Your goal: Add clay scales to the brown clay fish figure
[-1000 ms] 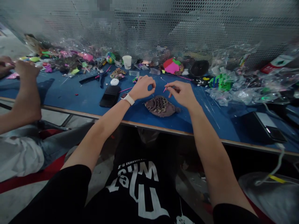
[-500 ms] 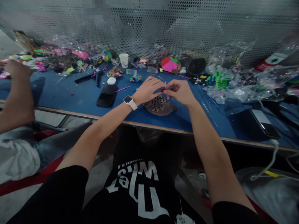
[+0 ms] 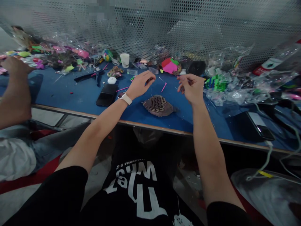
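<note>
A brown clay fish (image 3: pixel 158 105) with rows of paler scales lies on the blue table, below and between my two hands. My left hand (image 3: pixel 142 82), with a pale-banded watch at the wrist, hovers up and left of the fish. Its fingers bend loosely, with a gap to the thumb, and I see nothing in it. Beyond the fish on the right, my right hand (image 3: pixel 191 88) is raised with fingers curled and fingertips drawn together. Whatever they may pinch is too small to make out. A short pink stick (image 3: pixel 164 87) lies between the hands.
A black phone (image 3: pixel 107 94), white round case (image 3: pixel 112 80), pliers (image 3: pixel 98 78) and paper cup (image 3: pixel 124 60) stand left of centre. Plastic wrappers (image 3: pixel 237 94) and another phone (image 3: pixel 261 125) crowd the right. At far left reaches a co-worker's arm (image 3: pixel 17 91).
My hands were together above the fish, fingertips meeting; they have now parted left and right. The fish and pink stick between them show more fully.
</note>
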Demonstrator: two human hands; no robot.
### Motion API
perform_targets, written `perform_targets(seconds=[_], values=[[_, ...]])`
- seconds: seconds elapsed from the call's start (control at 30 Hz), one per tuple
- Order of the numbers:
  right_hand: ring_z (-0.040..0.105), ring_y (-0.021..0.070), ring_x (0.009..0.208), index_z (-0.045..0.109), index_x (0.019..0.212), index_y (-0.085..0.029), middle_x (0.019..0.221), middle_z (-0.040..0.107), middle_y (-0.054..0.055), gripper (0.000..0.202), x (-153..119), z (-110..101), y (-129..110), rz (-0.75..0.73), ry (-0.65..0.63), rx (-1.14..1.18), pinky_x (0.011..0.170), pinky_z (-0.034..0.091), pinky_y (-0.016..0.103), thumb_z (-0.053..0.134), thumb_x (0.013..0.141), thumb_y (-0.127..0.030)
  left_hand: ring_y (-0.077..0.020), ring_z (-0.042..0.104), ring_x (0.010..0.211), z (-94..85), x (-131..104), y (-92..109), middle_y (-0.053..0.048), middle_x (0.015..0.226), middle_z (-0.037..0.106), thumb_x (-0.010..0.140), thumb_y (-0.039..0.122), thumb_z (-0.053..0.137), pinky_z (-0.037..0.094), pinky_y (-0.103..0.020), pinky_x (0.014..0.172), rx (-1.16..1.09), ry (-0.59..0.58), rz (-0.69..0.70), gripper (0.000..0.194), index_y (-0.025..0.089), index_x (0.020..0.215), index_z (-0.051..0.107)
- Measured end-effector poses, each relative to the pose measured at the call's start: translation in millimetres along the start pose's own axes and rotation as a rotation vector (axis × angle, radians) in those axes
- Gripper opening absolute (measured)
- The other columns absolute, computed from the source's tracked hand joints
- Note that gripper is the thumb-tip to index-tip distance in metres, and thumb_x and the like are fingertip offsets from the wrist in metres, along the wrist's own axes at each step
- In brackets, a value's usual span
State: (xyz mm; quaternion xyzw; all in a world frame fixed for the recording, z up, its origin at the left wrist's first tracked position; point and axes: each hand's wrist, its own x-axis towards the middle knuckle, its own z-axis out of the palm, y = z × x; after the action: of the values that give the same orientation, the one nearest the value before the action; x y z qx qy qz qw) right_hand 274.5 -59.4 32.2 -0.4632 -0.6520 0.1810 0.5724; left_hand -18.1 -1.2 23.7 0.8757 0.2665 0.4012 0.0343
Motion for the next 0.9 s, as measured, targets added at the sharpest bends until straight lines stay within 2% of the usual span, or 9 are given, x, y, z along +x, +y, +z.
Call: perform_targets(seconds=[0.13, 0.2, 0.27, 0.4, 0.53, 0.6, 0.77, 0.9], values=[[0.072, 0.0205, 0.056, 0.085, 0.09, -0.025, 0.08, 0.08, 0.005, 0.042, -8.4, 4.3, -5.4, -0.037, -0.147, -0.161, 0.059, 0.06, 0.039, 0.089, 0.091, -0.066, -0.0276, 0.075, 0.124, -0.9, 1.2, -6.3, -0.014, 0.129, 0.079, 0.12, 0.03, 0.046, 0.059, -0.045, 0.112, -0.009, -0.01, -0.048, 0.034, 0.021, 0.133, 0.076], [0.072, 0.0205, 0.057, 0.085, 0.09, -0.024, 0.077, 0.08, 0.004, 0.03, -14.3, 9.0, -11.8, -0.038, -0.223, -0.176, 0.061, 0.06, 0.038, 0.092, 0.09, -0.053, -0.0278, 0.076, 0.124, 1.2, 1.8, -5.5, -0.013, 0.129, 0.081, 0.118, 0.028, 0.049, 0.059, -0.045, 0.112, -0.009, -0.038, -0.058, 0.032, 0.021, 0.131, 0.078], [0.071, 0.0199, 0.057, 0.084, 0.087, -0.023, 0.074, 0.079, 0.003, 0.025, -18.2, 12.2, -17.1, -0.028, -0.261, -0.159, 0.06, 0.058, 0.036, 0.093, 0.089, -0.047, -0.0275, 0.078, 0.116, 3.2, 2.0, -3.8, -0.011, 0.124, 0.083, 0.116, 0.03, 0.057, 0.059, -0.045, 0.108, -0.006, -0.082, -0.067, 0.026, 0.022, 0.126, 0.079], [0.064, 0.0164, 0.051, 0.083, 0.081, -0.023, 0.068, 0.076, 0.003, 0.032, -19.3, 12.7, -20.7, -0.013, -0.255, -0.14, 0.053, 0.052, 0.033, 0.093, 0.09, -0.053, -0.0253, 0.078, 0.102, 5.4, 0.5, -0.6, -0.007, 0.108, 0.084, 0.111, 0.033, 0.071, 0.057, -0.041, 0.097, -0.021, -0.144, -0.079, 0.013, 0.022, 0.113, 0.078], [0.056, 0.0147, 0.047, 0.079, 0.074, -0.023, 0.059, 0.069, 0.001, 0.044, -17.8, 10.4, -19.0, -0.013, -0.197, -0.154, 0.048, 0.045, 0.032, 0.094, 0.087, -0.063, -0.0232, 0.076, 0.093, 5.8, -0.5, 0.3, -0.005, 0.097, 0.081, 0.106, 0.036, 0.078, 0.054, -0.037, 0.088, -0.046, -0.141, -0.092, 0.016, 0.022, 0.103, 0.073], [0.06, 0.0155, 0.049, 0.082, 0.077, -0.024, 0.065, 0.073, 0.002, 0.039, -17.3, 10.0, -17.2, -0.05, -0.177, -0.147, 0.051, 0.05, 0.033, 0.092, 0.09, -0.06, -0.0228, 0.074, 0.09, 5.9, -0.1, 0.0, -0.005, 0.094, 0.08, 0.107, 0.037, 0.078, 0.052, -0.036, 0.084, -0.043, -0.135, -0.097, 0.017, 0.022, 0.101, 0.072], [0.074, 0.0197, 0.062, 0.091, 0.095, -0.027, 0.102, 0.087, 0.007, 0.026, -16.7, 10.4, -11.9, -0.091, -0.188, -0.097, 0.068, 0.068, 0.042, 0.087, 0.094, -0.053, -0.0224, 0.073, 0.088, 6.5, 1.2, -0.4, -0.004, 0.093, 0.08, 0.111, 0.032, 0.071, 0.05, -0.036, 0.084, -0.029, -0.142, -0.102, 0.014, 0.022, 0.1, 0.071], [0.077, 0.0217, 0.062, 0.091, 0.109, -0.025, 0.105, 0.09, 0.009, 0.033, -17.0, 9.3, -9.9, -0.026, -0.245, -0.1, 0.071, 0.071, 0.045, 0.086, 0.095, -0.054, -0.0228, 0.075, 0.092, 7.9, 0.5, -1.1, -0.004, 0.095, 0.081, 0.111, 0.029, 0.068, 0.051, -0.036, 0.087, -0.045, -0.154, -0.109, 0.011, 0.023, 0.103, 0.072]])
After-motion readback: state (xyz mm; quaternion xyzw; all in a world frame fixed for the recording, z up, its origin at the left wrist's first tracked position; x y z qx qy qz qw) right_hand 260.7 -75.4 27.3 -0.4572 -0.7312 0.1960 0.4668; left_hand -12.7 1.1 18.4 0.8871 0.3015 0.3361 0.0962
